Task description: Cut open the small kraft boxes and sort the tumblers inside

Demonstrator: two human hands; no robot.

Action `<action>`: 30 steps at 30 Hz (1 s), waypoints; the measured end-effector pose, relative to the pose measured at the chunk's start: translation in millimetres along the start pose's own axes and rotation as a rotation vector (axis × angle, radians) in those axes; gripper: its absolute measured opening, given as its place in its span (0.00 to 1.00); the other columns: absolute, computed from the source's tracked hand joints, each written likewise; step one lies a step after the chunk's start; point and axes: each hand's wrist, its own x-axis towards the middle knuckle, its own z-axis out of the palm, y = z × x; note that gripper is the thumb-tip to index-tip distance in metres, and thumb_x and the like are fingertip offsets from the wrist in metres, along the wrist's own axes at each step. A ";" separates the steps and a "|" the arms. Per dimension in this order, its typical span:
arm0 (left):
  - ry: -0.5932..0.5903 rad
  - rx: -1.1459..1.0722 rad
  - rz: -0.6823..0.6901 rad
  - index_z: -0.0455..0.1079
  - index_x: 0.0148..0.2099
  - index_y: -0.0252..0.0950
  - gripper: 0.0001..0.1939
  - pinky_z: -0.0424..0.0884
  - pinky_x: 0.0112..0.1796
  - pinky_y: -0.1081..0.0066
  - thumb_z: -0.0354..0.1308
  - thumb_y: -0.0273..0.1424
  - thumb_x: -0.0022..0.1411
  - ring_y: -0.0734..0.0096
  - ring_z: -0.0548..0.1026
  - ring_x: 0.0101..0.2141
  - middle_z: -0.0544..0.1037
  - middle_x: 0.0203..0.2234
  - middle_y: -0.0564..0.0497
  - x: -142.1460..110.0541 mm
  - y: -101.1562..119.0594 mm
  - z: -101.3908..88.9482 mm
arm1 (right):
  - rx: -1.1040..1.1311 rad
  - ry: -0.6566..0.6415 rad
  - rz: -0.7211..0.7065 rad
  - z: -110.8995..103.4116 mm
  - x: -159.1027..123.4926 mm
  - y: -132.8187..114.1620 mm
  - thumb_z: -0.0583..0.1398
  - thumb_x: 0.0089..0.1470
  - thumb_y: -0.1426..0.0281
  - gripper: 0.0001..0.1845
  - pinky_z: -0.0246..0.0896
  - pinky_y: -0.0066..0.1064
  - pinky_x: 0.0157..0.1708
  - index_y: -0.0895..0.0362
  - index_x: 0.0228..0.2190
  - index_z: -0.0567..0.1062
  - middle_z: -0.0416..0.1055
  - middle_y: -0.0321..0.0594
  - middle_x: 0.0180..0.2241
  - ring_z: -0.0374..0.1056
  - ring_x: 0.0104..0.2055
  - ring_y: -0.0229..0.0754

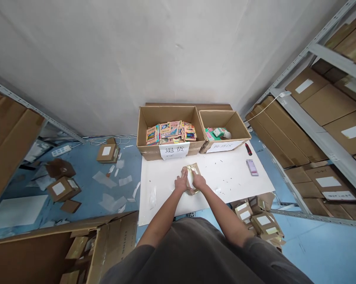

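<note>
A small brown cardboard box (194, 167) with shiny tape and a white label lies on the white tabletop in front of me. My left hand (181, 182) grips its left side, the fingers bent against the edge. On the opposite side, my right hand (199, 181) holds the box with its thumb pressed on the top. The undersides of the fingers are hidden. Just beyond stands a large open carton (148, 153) full of colourful small packs (173, 129). Beside it is a smaller open carton (205, 149) containing green and white boxes (217, 132).
A red and black cutter (248, 149) and a blurred-out pinkish item (252, 167) lie at the table's right. Shelves with cartons (328, 177) stand to the right. Parcels (262, 221) are piled under the right edge. Paper scraps (112, 202) litter the floor; a big carton (115, 240) stands lower left.
</note>
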 end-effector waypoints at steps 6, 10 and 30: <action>-0.035 0.124 -0.008 0.33 0.77 0.55 0.71 0.68 0.55 0.46 0.76 0.48 0.41 0.30 0.57 0.65 0.34 0.77 0.53 -5.7 5.2 -7.4 | -0.034 -0.155 0.123 -1.6 -55.5 7.7 0.62 0.60 0.67 0.39 0.67 0.39 0.46 0.54 0.69 0.57 0.75 0.56 0.54 0.74 0.55 0.57; -0.059 0.212 -0.039 0.30 0.77 0.54 0.72 0.63 0.59 0.47 0.74 0.50 0.43 0.29 0.43 0.71 0.33 0.77 0.54 -6.4 11.4 -10.5 | -0.058 -0.218 0.173 6.3 -93.5 16.3 0.58 0.59 0.77 0.40 0.66 0.37 0.45 0.52 0.70 0.56 0.75 0.55 0.53 0.73 0.56 0.55; 0.086 0.194 -0.093 0.35 0.78 0.48 0.63 0.62 0.62 0.47 0.68 0.56 0.51 0.32 0.45 0.71 0.35 0.77 0.46 -30.1 36.2 11.6 | 0.175 0.056 0.157 -13.0 -118.2 100.5 0.56 0.65 0.65 0.36 0.64 0.36 0.41 0.50 0.70 0.53 0.79 0.49 0.47 0.76 0.47 0.55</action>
